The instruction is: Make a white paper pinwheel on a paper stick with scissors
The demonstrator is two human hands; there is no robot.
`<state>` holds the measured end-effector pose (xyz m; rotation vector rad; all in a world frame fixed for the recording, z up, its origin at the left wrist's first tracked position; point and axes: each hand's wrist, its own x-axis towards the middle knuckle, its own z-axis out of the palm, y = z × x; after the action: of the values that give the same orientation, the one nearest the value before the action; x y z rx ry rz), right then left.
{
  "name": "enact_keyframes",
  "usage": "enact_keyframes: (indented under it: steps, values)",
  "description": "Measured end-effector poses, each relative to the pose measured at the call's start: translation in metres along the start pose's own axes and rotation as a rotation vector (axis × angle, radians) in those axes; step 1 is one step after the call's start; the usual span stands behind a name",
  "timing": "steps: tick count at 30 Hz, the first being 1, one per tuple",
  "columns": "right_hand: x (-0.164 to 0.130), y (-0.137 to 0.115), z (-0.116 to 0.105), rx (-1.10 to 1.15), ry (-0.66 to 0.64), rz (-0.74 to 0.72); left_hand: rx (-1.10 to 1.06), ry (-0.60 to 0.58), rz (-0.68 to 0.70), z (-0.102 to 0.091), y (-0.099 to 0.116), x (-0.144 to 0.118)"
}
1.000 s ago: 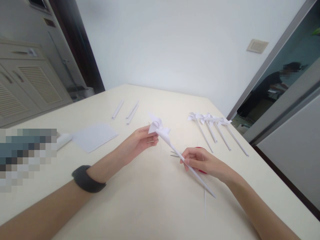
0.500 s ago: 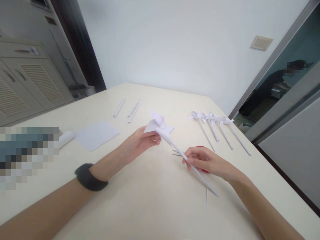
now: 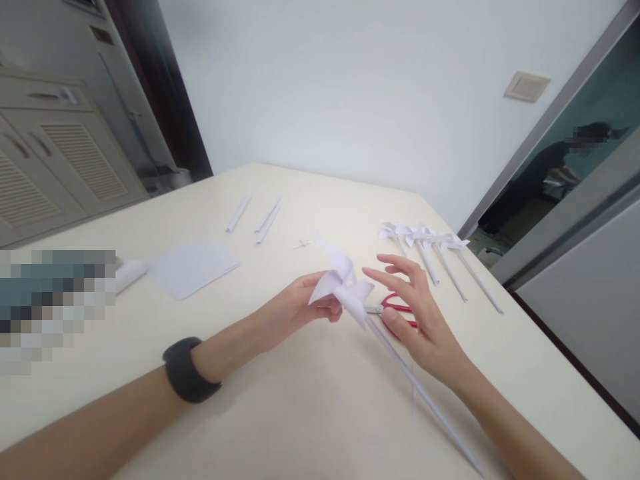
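Note:
My left hand (image 3: 313, 307), with a dark band on its wrist, grips a white paper pinwheel (image 3: 345, 288) from behind its blades. The blades face up toward me, and the rolled paper stick (image 3: 425, 397) slants down to the lower right. Right of the blades, my right hand (image 3: 417, 313) is raised with its fingers spread and holds nothing. Red-handled scissors (image 3: 395, 308) lie on the table under and beside that hand, partly hidden by it. A thin white strip (image 3: 414, 400) lies near the stick.
Several finished paper pinwheels (image 3: 435, 238) lie in a row at the right. White paper sheets (image 3: 195, 272) rest at the left. Rolled paper sticks (image 3: 238, 213) lie at the back left, with small scraps (image 3: 302, 244) nearby. A person (image 3: 550, 170) is beyond the doorway.
My right hand has let go of the stick and lifted, fingers now spread. My left hand has carried the pinwheel right and nearer, turning its blades up. More of the scissors shows.

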<state>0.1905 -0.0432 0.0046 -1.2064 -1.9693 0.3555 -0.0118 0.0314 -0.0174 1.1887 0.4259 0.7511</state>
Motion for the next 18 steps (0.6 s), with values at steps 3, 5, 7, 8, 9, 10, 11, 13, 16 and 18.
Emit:
enact_keyframes:
  steps: [3,5,7,8,9,10,11,13,16,18]
  values:
    - [-0.0016,0.0008,0.0027,-0.026,-0.001,-0.030,0.004,-0.018,-0.011,0.0035,-0.0007,-0.0018]
    - [-0.0016,0.0007,0.0038,-0.024,-0.004,-0.037,-0.001,-0.018,-0.012,0.0035,-0.0005,-0.0020]
    - [-0.0013,0.0001,0.0043,-0.022,-0.017,-0.034,-0.007,-0.014,-0.011,0.0028,-0.0005,-0.0019]
    - [-0.0011,-0.0004,0.0043,-0.021,-0.025,-0.029,-0.010,-0.012,-0.012,0.0026,-0.0006,-0.0018]
    - [-0.0010,-0.0008,0.0042,-0.020,-0.035,-0.020,-0.012,-0.010,-0.015,0.0024,-0.0008,-0.0018]
    - [-0.0010,-0.0012,0.0040,-0.019,-0.044,-0.012,-0.014,-0.008,-0.021,0.0023,-0.0010,-0.0017]
    - [-0.0010,-0.0015,0.0039,-0.020,-0.050,-0.003,-0.014,-0.005,-0.031,0.0023,-0.0012,-0.0017]
    - [-0.0011,-0.0018,0.0037,-0.022,-0.054,0.005,-0.013,0.004,-0.054,0.0019,-0.0015,-0.0015]
    - [-0.0014,-0.0019,0.0046,-0.025,-0.050,-0.011,-0.004,0.026,-0.090,0.0009,-0.0009,-0.0006]
    - [-0.0017,-0.0020,0.0055,-0.034,-0.051,-0.014,0.002,0.036,-0.109,0.0002,0.0002,0.0001]
